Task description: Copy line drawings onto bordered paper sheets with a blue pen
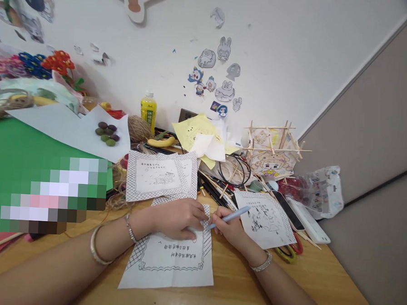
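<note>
Grasping a light-blue pen in the right grip, tip pointed at the right border of a patterned paper sheet. Unable to confirm tip contact. Resting palm-down on the same sheet with the left grip, released. Located flat at the near edge of the wood-grain counter. Bordered on the far side by a framed drawing, to the right by a second page near a phone. Backed by a stick frame and a yellow bottle.

At lower centre, a matt paper sheet is borne by a glossy wooden tabletop; a smooth plastic pen is seen mid-frame.
</note>
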Motion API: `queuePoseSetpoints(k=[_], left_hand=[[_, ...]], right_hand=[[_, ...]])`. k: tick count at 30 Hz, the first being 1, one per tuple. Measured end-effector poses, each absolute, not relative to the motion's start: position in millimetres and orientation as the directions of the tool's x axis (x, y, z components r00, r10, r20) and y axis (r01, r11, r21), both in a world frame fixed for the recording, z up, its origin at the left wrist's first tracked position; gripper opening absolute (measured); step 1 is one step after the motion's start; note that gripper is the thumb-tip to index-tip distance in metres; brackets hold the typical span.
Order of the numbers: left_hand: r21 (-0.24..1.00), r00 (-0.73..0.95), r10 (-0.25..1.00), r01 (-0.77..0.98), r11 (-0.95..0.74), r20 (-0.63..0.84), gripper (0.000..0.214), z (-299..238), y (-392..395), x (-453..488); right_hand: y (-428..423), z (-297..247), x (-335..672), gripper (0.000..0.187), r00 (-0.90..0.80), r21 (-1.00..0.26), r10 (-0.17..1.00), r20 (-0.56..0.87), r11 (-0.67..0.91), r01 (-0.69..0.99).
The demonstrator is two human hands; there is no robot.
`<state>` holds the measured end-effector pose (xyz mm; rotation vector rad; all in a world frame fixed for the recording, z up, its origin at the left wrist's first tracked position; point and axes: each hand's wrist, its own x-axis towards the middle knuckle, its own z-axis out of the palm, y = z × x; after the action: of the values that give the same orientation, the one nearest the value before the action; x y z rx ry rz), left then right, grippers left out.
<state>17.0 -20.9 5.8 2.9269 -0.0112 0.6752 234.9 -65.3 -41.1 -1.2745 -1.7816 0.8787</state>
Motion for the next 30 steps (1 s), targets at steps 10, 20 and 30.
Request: queuePoseSetpoints(k=[10, 20, 30], left_hand=[[0.196, 0.933, -0.005, -0.081, -0.977, 0.36, 0.006, 7.1, -19.4, 16.7], [0.188, 0.937, 0.0, -0.07, -0.98, 0.348, 0.006, 7.5, -19.6, 17.1], [0.177, 0.941, 0.001, -0.062, -0.982, 0.338, 0.006, 6.9, -20.2, 16.4]], right_hand=[[-62.2, -43.8, 236.6, 0.029, -0.29, -0.818, 0.932, 0.217, 0.336, 0.468], [-62.8, -44.5, 237.7, 0.027, -0.244, -0.851, 0.961, 0.128, 0.233, 0.471], [-64.9, -42.9, 237.8, 0.026, -0.229, -0.866, 0.965, 0.13, 0.223, 0.448]])
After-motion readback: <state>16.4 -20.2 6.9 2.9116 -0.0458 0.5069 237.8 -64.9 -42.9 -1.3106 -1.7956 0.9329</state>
